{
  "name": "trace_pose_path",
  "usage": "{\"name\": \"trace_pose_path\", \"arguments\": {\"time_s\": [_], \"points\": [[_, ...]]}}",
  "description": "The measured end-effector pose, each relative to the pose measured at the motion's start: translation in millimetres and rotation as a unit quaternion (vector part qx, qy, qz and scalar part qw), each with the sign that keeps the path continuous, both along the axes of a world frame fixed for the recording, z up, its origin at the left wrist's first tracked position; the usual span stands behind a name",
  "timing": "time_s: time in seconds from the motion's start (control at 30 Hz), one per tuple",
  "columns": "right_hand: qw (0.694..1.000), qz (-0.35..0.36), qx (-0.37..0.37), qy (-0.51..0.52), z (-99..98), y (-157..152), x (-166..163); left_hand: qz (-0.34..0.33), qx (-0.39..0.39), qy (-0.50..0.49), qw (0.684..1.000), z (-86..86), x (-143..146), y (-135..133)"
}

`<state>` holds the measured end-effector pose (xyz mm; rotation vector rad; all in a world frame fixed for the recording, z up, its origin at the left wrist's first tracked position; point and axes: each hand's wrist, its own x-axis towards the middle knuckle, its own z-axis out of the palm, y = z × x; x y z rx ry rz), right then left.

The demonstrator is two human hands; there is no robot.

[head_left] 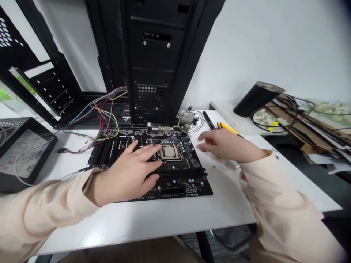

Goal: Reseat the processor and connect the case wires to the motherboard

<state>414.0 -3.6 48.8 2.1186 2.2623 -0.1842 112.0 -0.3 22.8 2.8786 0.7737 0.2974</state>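
White table [153,219] takes up the lower middle. Black computer case [175,58] stands at its back. Circuit board [192,157] lies flat on the table, just in front of the case, printed "ErP Ready" at the near right corner. Black metal box [20,157] with a label, far left. Black cylinder [255,98] tilts at right, well apart from the board. Left hand [131,168]: wide, fingers spread over the board, tips by the chip; contact can't be told. Right hand [226,144]: over the table just right of the board, fingers curled, narrow gap to thumb; can't tell if it holds something small. Coloured wires [103,99] trail from the case toward the board's left end. Silver chip [169,151] sits in its frame on the board.
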Motion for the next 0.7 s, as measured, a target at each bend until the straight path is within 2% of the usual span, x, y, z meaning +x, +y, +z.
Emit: {"name": "trace_pose_path", "arguments": {"time_s": [0.2, 0.37, 0.57, 0.7], "points": [[0.999, 0.0, 0.043, 0.013, 7.1, -1, -4, 0.002, -0.006, 0.004, 1.0, 0.7, 0, -1], [0.991, 0.013, 0.124, 0.042, 4.5, 0, -7, 0.0, -0.003, -0.003, 1.0, 0.4, 0, 0], [0.967, 0.016, 0.228, 0.116, -12.0, 5, -19, -0.008, -0.021, -0.02, 1.0, -2.6, -1, 1], [0.955, 0.002, 0.264, 0.139, -23.5, 13, -31, 0.002, -0.028, -0.027, 0.999, -2.7, -1, 2]]}}
